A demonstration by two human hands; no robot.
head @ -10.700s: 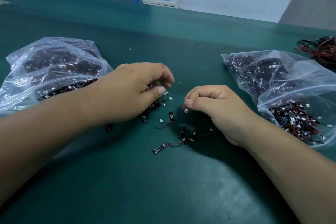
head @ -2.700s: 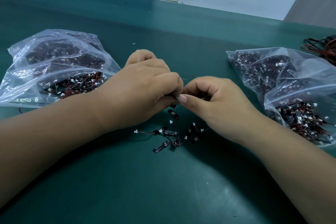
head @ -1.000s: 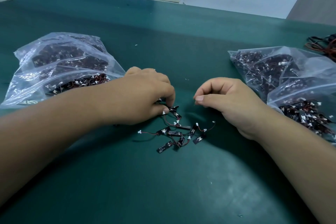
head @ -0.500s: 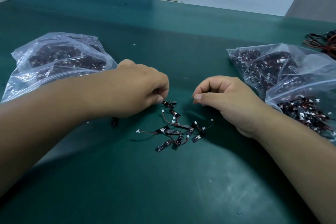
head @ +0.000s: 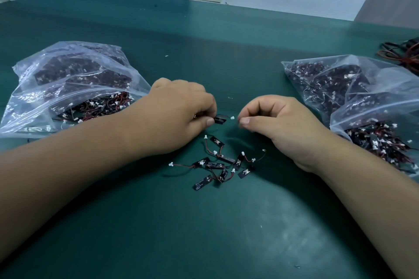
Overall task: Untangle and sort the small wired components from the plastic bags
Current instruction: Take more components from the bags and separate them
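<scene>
Mid-sort at the green table [head: 226, 222]: the left hand [head: 176, 118] pinches a small black wired part [head: 220, 119] between thumb and fingertips, while the right hand [head: 278, 124], just beside it with fingers curled, appears to nip the white plug end, though that contact is too small to be sure of. The part hangs just above the table between the hands, its long axis running left to right, black tab toward the left hand, plug pointing right. Below lies a loose pile [head: 217, 163] of tangled parts; the left bag [head: 68, 88] and right bag [head: 351, 97] flank the hands. The step looks like teasing one part free; next, it likely calls for a gentle pull apart, then laying the part aside.
</scene>
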